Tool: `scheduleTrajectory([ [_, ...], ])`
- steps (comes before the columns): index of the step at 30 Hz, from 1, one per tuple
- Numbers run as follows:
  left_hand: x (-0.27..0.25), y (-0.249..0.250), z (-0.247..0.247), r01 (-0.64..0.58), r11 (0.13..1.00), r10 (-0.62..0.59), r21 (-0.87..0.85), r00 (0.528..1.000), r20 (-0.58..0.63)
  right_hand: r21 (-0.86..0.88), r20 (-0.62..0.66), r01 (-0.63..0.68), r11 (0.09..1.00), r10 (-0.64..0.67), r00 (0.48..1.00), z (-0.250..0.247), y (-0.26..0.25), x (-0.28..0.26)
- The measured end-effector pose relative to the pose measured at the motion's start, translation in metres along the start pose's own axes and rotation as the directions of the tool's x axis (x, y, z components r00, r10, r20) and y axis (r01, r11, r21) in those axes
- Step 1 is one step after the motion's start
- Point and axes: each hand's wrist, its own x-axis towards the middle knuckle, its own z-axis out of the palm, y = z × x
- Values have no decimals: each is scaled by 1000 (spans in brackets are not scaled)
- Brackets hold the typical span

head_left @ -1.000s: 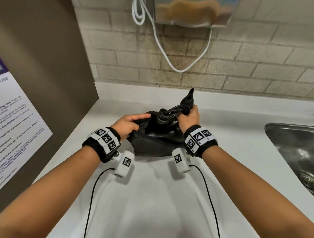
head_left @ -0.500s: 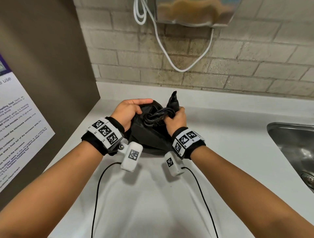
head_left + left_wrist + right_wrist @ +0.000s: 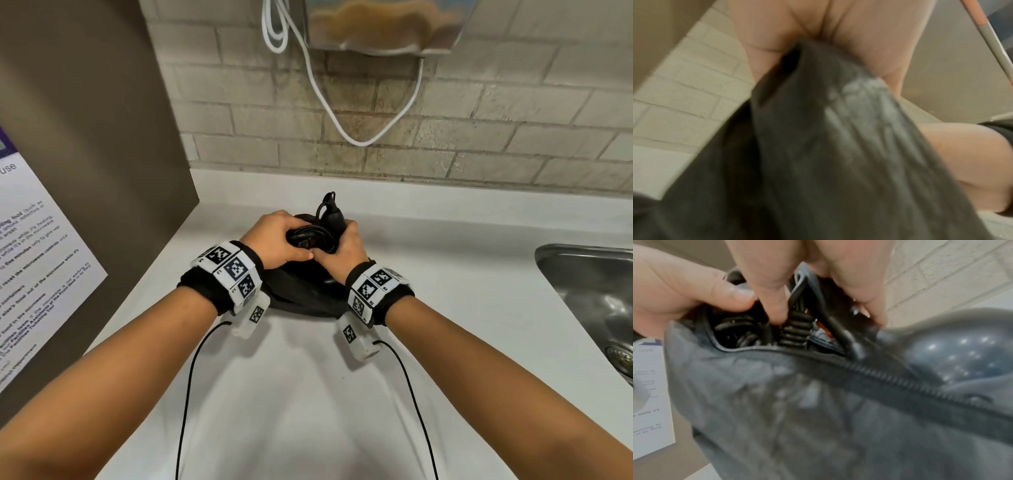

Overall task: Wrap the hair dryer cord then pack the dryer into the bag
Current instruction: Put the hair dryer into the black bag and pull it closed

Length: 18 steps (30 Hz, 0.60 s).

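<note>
Hair dryer [image 3: 962, 353] half inside bag [image 3: 301, 294]; cord bundle [image 3: 313, 236] gripped between left hand [image 3: 274, 240] and right hand [image 3: 342, 253], apparently.

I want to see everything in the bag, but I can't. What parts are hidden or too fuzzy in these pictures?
- Hair dryer: only a shiny bit shows in the right wrist view; the bag covers the rest.
- Cord: mostly hidden under the left hand and right hand in the head view.
- Left wrist view: blurred fabric fills it.
</note>
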Motion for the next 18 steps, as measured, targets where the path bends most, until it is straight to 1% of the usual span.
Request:
scheduleTrajectory([
  [2,2,-2,0,17,1000,-17,-15,999,-47,-12,83,13,1000,-12,996,-8,0,0],
  [5,6,4,2,42,999,-42,-4,998,-49,-38,172,51,998,-44,984,-15,1,-3],
  [8,8,9,7,53,999,-53,-1,996,-69,-44,308,97,994,-78,948,-25,3,-7],
  [9,9,9,8,54,999,-54,-3,996,-76,-79,346,110,991,-76,935,-32,6,-7],
  [10,9,9,9,53,999,-53,2,996,-74,-167,353,121,979,-56,934,-39,11,-5],
  [11,10,8,9,53,999,-51,15,996,-68,-327,339,112,938,6,941,-45,19,-4],
  [12,11,6,9,55,998,-53,29,997,-60,-494,305,63,867,105,946,-52,29,-3],
  [13,11,5,9,56,997,-54,43,997,-56,-613,266,-14,790,223,938,-57,39,-2],
  [14,11,4,9,53,997,-50,60,997,-55,-661,252,-69,747,308,917,-60,48,-1],
  [15,11,4,9,42,995,-36,86,997,-61,-641,275,-109,760,360,892,-61,53,-1],
  [16,12,4,9,24,992,-16,120,997,-70,-576,320,-142,805,383,867,-62,57,0],
  [18,12,5,8,-27,984,41,178,996,-74,-434,389,-208,877,391,834,-61,60,4],
])
